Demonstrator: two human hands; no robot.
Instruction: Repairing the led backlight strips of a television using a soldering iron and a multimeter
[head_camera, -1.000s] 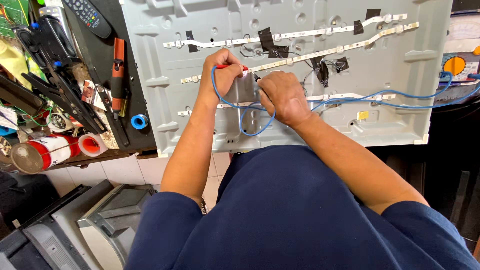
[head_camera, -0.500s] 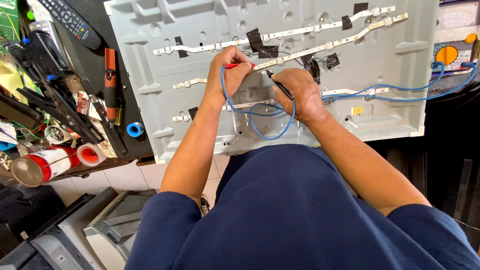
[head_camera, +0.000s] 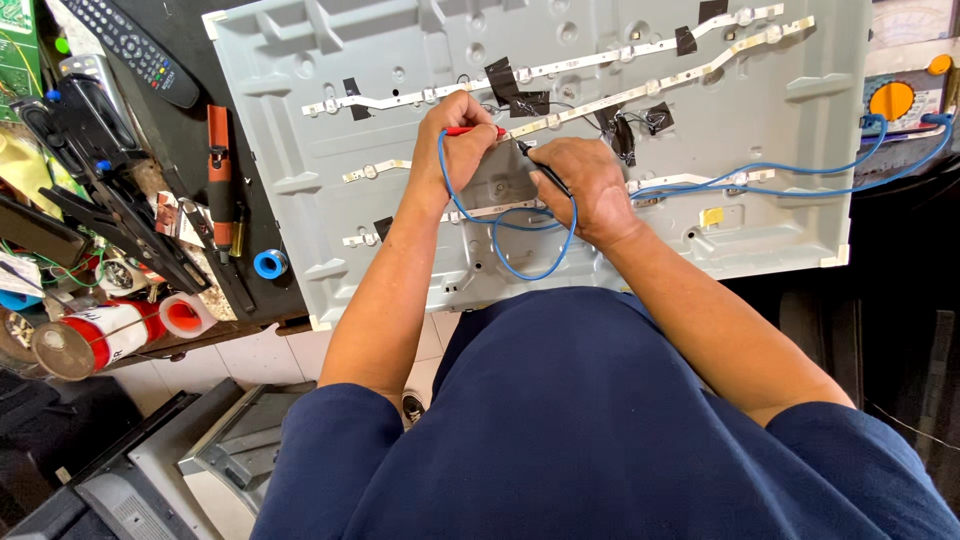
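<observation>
Item: our left hand (head_camera: 458, 150) closed round a red probe (head_camera: 474, 131); right hand (head_camera: 585, 185) pinching a black probe (head_camera: 543, 172) (tips near a white strip (head_camera: 600, 103)) over the grey panel (head_camera: 780, 150).

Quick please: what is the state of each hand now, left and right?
Left hand: closed, holding the red probe.
Right hand: closed, holding the black probe.

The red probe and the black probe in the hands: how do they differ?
The red probe is in the left hand and lies nearly level; the black probe is in the right hand and slants. The red one shows only above the fingers; more of the black one shows. Both tips meet near one light strip.
</observation>
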